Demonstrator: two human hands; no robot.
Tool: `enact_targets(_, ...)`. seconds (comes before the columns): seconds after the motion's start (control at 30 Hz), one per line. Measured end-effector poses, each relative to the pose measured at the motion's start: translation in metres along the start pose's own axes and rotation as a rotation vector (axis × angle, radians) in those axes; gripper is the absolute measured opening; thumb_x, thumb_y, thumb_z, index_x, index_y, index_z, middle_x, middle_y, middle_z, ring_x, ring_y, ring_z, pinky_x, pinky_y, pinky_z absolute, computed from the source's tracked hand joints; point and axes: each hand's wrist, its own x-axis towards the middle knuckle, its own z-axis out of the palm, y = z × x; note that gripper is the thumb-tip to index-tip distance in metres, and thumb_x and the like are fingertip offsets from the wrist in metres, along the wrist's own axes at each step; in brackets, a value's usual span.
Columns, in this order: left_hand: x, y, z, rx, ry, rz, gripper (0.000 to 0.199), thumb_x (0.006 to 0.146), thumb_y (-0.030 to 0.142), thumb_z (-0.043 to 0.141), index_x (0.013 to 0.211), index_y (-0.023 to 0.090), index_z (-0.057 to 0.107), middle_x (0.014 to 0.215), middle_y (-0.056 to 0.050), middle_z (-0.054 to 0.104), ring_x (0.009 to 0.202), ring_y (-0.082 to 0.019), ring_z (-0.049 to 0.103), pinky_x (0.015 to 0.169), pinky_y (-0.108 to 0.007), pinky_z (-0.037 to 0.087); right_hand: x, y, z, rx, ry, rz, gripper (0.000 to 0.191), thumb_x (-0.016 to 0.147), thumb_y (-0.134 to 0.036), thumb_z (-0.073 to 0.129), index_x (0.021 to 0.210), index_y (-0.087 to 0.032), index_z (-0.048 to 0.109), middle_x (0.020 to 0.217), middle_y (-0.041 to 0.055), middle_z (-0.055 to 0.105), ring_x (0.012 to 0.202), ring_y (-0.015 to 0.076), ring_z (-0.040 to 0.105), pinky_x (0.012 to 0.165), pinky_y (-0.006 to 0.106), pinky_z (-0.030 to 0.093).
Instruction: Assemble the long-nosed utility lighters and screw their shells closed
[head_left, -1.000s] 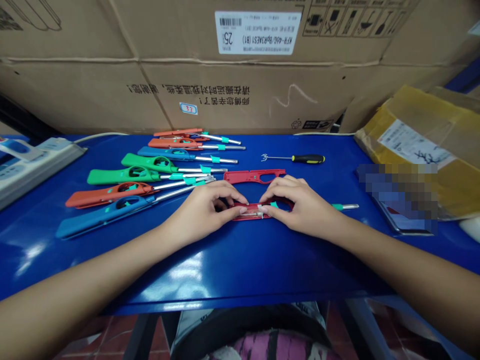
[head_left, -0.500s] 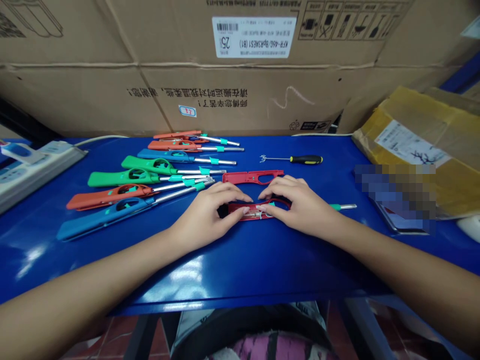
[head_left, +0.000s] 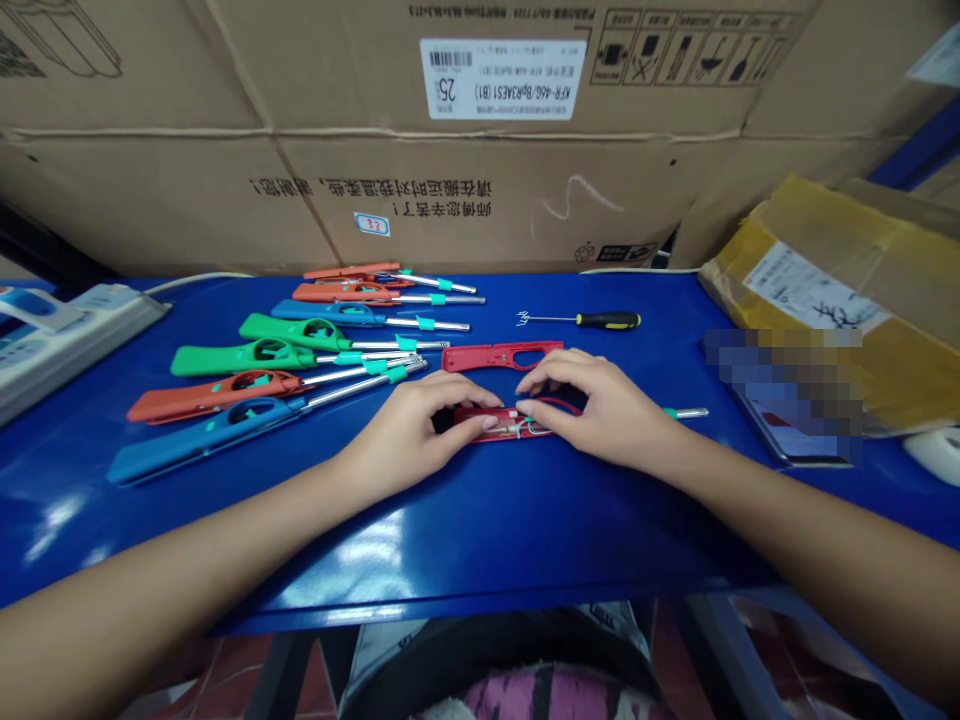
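An opened red stick lighter point(head_left: 514, 430) lies on the blue table with metal parts and thin wires showing inside its handle. My left hand point(head_left: 416, 425) grips the handle's left end, thumb on the near edge and fingers over the far edge. My right hand point(head_left: 607, 405) is closed over the trigger end, its thumb and fingertips pinching at the inner parts; what lies exactly between them is hidden. The lighter's metal tube point(head_left: 690, 413) sticks out beyond the right hand. Just behind lies the loose red half shell point(head_left: 469, 358).
Several orange, blue and green stick lighters point(head_left: 206, 440) lie at the left. A screwdriver point(head_left: 607, 320) with small metal pieces at its tip is behind. A phone point(head_left: 780, 410) and a taped parcel point(head_left: 847, 290) lie right, a power strip point(head_left: 75, 330) left. A large carton point(head_left: 480, 150) closes the back.
My right fingertips have shifted slightly over the lighter's inner parts, and the green piece by the trigger is now hidden. The view has moved a little; my left hand keeps its grip.
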Motion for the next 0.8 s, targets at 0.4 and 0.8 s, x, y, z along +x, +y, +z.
enact_targets(0.4, -0.001, -0.002, -0.001, 0.012, -0.023, -0.021, 0.022, 0.094, 0.034, 0.064, 0.110, 0.021, 0.074, 0.105, -0.005, 0.074, 0.094, -0.019, 0.067, 0.086, -0.034, 0.054, 0.001, 0.018, -0.056, -0.039, -0.392, 0.111, 0.036, 0.085, -0.055, 0.068, 0.100, -0.022, 0.069, 0.092, 0.0025, 0.068, 0.081, 0.0179, 0.060, 0.072, 0.031, 0.048)
enact_targets(0.8, -0.002, -0.006, -0.011, 0.098, -0.048, 0.083, 0.024, 0.097, 0.031, 0.062, 0.116, 0.022, 0.073, 0.112, -0.005, 0.072, 0.102, -0.019, 0.067, 0.093, -0.035, 0.052, -0.002, 0.030, -0.085, -0.069, -0.636, 0.227, 0.033, 0.089, -0.056, 0.060, 0.094, -0.024, 0.068, 0.090, 0.0023, 0.068, 0.081, 0.0191, 0.060, 0.070, 0.031, 0.046)
